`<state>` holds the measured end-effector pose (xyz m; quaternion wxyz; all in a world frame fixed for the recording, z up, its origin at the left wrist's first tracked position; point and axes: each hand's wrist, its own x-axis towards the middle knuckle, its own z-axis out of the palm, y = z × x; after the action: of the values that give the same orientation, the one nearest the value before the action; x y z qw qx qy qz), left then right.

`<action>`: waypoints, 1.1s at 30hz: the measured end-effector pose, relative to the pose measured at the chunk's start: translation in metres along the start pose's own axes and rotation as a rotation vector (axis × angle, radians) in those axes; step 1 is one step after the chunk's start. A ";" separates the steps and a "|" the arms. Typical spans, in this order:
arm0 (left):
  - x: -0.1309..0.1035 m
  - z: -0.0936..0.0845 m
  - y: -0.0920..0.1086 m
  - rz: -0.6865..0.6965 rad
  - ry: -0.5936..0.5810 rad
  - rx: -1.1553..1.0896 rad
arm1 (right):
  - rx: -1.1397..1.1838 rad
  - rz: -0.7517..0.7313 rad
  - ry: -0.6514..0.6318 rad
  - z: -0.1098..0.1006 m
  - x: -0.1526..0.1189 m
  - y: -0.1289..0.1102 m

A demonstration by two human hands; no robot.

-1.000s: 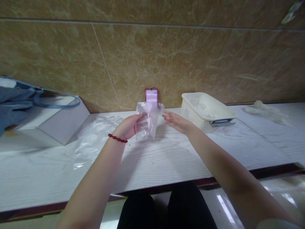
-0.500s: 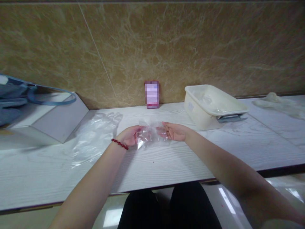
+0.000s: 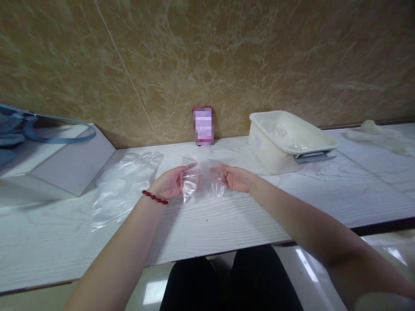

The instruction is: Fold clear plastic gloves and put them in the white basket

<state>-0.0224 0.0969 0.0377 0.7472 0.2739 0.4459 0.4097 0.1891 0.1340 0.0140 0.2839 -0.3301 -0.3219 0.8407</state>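
A clear plastic bag (image 3: 204, 183) is stretched between my two hands, just above the white wood-grain table (image 3: 223, 233). My left hand (image 3: 172, 181), with a red bead bracelet (image 3: 154, 197) at its wrist, is closed on the bag's left side. On the other side my right hand (image 3: 236, 178) grips the right edge, its fingers partly seen through the film. Left of my left hand, more clear plastic bags (image 3: 121, 185) lie flat on the table.
A phone (image 3: 203, 125) with a blurred screen leans against the brown marbled wall (image 3: 207, 56). To the right stands a cream plastic bin (image 3: 270, 149) with clear plastic inside. Crumpled translucent film (image 3: 379, 136) lies farther right. At left is a white box (image 3: 71, 160) beside a blue strap (image 3: 61, 139).
My hands have moved slightly apart, and the bag between them is spread wider and flatter. The whole view has shifted a little.
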 end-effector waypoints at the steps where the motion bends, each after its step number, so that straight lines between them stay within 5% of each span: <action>1: 0.002 -0.002 -0.001 -0.011 0.002 0.010 | -0.052 0.018 0.000 -0.001 0.000 0.000; 8: 0.002 -0.006 -0.002 -0.022 -0.071 0.021 | -0.210 0.007 -0.037 -0.003 -0.001 0.004; 19: 0.001 -0.008 -0.003 0.061 -0.179 0.089 | -0.303 -0.083 0.077 -0.002 -0.001 0.003; 33: -0.004 -0.007 0.000 0.134 -0.062 0.147 | -0.320 -0.139 0.102 -0.005 0.001 -0.001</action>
<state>-0.0299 0.0940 0.0363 0.7094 0.3696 0.4321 0.4165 0.1925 0.1368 0.0120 0.3008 -0.3902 -0.4590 0.7393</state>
